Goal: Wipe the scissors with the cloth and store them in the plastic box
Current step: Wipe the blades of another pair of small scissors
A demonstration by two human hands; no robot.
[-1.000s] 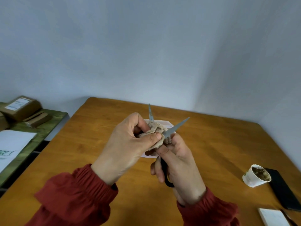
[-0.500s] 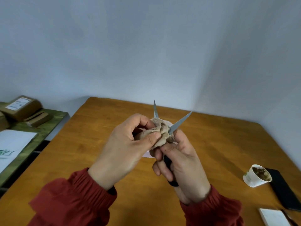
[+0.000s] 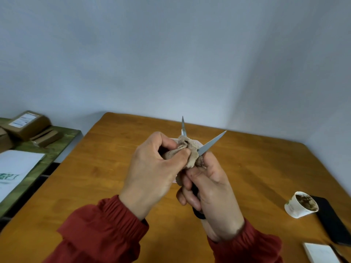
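The scissors [image 3: 210,144] are held above the middle of the wooden table [image 3: 98,168], blades spread apart and pointing up and away. My right hand [image 3: 210,194] grips their black handles from below. My left hand [image 3: 152,169] pinches a crumpled beige cloth [image 3: 187,149] between thumb and fingers, pressed into the crotch between the two blades. A pale flat plastic box [image 3: 197,142] lies on the table behind my hands, mostly hidden by them.
A white paper cup [image 3: 301,205] with brown residue lies tilted at the right, beside a black phone [image 3: 330,219]. A white pad [image 3: 321,253] sits at the bottom right corner. A green side table [image 3: 38,168] at left holds cardboard parcels [image 3: 28,125] and a white sheet [image 3: 15,168].
Both hands have lifted slightly with the scissors. The left hand has worked the cloth further up between the blades, and the blades have spread a little wider.
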